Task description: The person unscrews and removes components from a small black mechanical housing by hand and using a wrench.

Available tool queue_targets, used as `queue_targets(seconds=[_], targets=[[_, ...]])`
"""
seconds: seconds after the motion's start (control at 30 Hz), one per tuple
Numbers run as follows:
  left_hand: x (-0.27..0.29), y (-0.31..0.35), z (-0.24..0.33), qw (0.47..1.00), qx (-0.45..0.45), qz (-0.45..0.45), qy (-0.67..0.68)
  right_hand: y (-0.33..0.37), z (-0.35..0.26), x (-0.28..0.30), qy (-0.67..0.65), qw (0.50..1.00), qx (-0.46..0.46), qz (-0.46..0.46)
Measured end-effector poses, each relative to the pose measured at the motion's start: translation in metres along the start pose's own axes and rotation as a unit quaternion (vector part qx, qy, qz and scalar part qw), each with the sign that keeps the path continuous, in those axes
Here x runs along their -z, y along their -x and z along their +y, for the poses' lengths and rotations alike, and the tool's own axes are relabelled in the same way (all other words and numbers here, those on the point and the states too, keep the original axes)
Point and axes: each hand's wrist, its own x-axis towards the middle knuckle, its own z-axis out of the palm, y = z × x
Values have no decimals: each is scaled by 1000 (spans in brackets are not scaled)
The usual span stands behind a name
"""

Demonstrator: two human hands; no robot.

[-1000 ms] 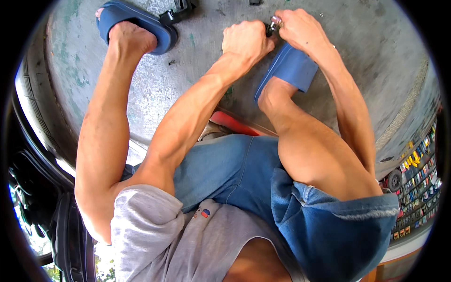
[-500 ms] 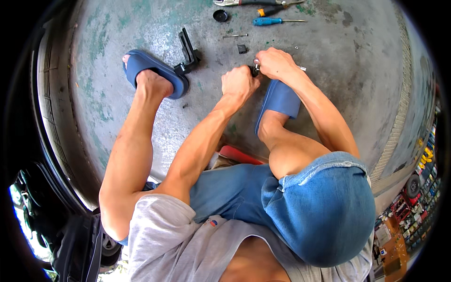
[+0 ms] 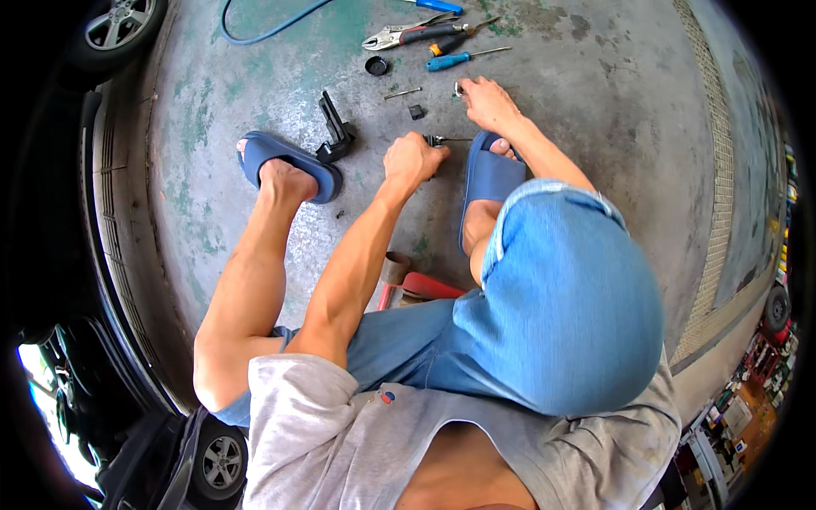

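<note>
My left hand [image 3: 411,161] is closed around a small black part [image 3: 433,141], mostly hidden by the fingers. From this part a thin metal rod [image 3: 457,138] sticks out to the right, towards my right sandal. Farther forward, my right hand [image 3: 490,103] pinches a small shiny metal piece [image 3: 459,88] at its fingertips; its kind is too small to make out. The two hands are apart. Just ahead of the left hand lie a small black block [image 3: 416,111] and a bolt [image 3: 403,93]. A black angled bracket [image 3: 337,129] rests beside my left sandal [image 3: 289,166].
At the far side lie locking pliers [image 3: 414,32], an orange-and-black screwdriver [image 3: 450,43], a blue screwdriver [image 3: 449,62] and a round black cap [image 3: 376,65]. A blue hose [image 3: 270,40] curves behind them. A red object [image 3: 429,285] sits under my legs. A car wheel [image 3: 119,24] is far left.
My right hand has drawn away from the left hand, forward, with the small metal piece. A thin rod now shows beside the left hand. The view has shifted, bringing the hose and wheel in.
</note>
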Motion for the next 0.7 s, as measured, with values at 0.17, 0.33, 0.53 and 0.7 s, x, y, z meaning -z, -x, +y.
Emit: queue_targets(seconds=[0.17,0.33,0.53,0.7], targets=[[13,-6,-42,989,36,1,142,45,-55,23,88,967,119,-210],[57,9,1,989,-60,53,126,51,-47,7,116,972,107,-172],[131,70,44,935,-207,69,279,36,-47,-21,184,951,206,-138],[192,150,63,927,-286,93,224,12,-64,-23,162,931,273,-181]])
